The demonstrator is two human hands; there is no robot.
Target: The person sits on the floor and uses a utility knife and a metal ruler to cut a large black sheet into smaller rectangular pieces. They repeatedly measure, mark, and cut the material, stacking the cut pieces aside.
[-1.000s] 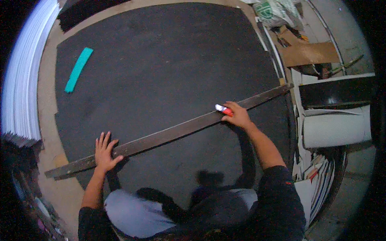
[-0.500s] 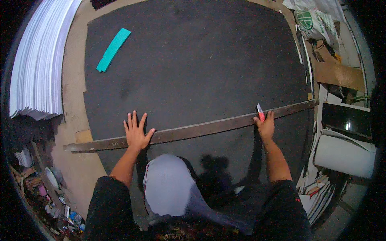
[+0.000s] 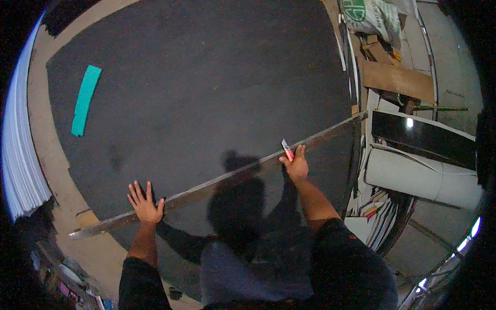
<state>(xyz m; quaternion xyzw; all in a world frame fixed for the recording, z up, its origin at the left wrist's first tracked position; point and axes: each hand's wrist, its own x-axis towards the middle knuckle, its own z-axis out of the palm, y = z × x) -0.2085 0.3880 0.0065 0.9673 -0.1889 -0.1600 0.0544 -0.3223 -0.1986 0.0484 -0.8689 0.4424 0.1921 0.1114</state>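
A long dark straight bar [image 3: 328,133] slants across a large dark grey sheet [image 3: 201,77], lower at the left end and higher at the right. My left hand [image 3: 146,207] is against the bar near its left end, fingers spread and pointing away from me. Farther right along the bar, my right hand [image 3: 296,166] grips a red utility knife [image 3: 288,150] with its blade out and pointing away. The thumb and fingers of that hand are also at the bar. A teal strip [image 3: 86,101] lies on the sheet at the far left.
A tall stack of white sheets [image 3: 20,175] stands along the left. To the right are a white roll [image 3: 421,175], a glossy black panel [image 3: 421,126], brown cardboard [image 3: 398,81] and a white bag [image 3: 369,18] with a green mark. Loose clutter [image 3: 67,284] lies at lower left.
The whole view has shifted and turned, so things sit farther left. The bar now slants more steeply, and its broad face shows less distinctly. Both hands remain at it, knife still gripped.
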